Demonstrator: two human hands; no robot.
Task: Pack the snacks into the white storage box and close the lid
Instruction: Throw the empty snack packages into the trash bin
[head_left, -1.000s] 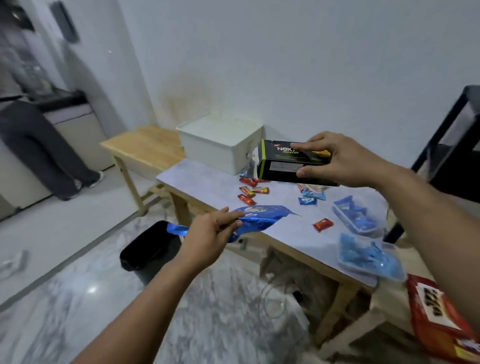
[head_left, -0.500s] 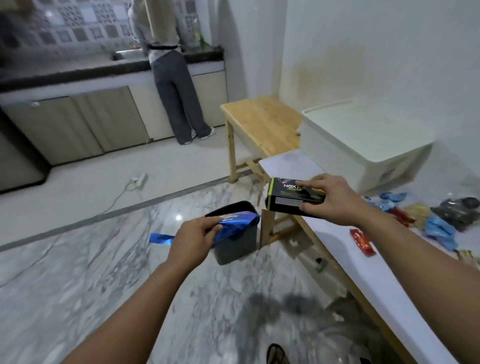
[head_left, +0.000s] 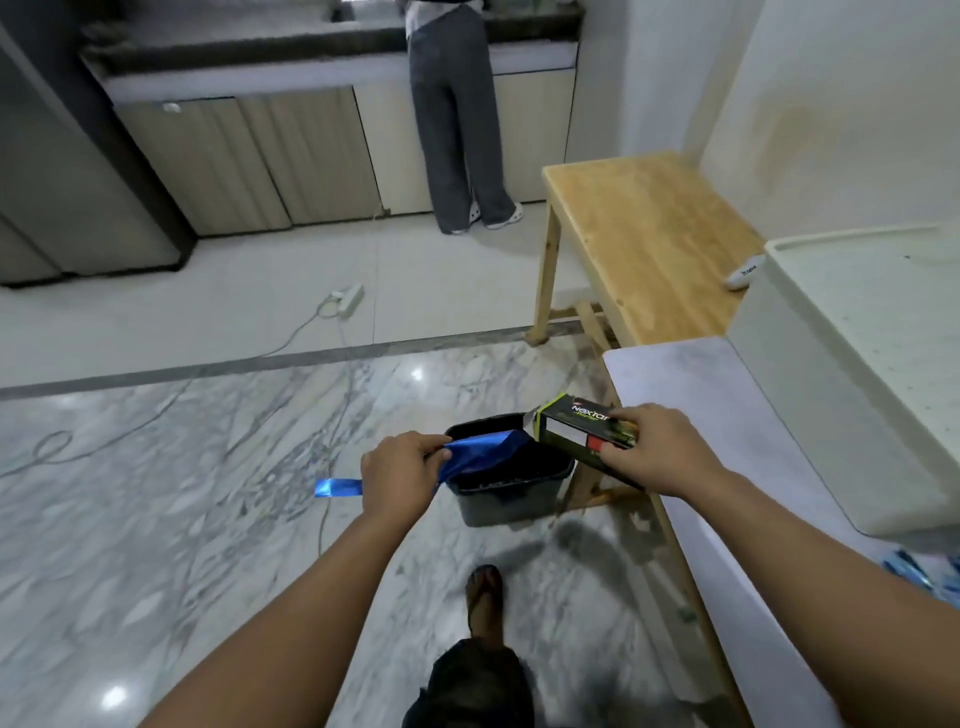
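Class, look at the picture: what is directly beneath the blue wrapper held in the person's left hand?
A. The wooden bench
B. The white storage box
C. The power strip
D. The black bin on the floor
D: the left hand holds the blue wrapper over the open top of the black bin, beside the table.

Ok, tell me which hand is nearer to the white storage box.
Right. The right hand, gripping the black snack carton, is at the table edge just left of the white storage box. The left hand, pinching a blue wrapper, is farther left, beyond the black bin.
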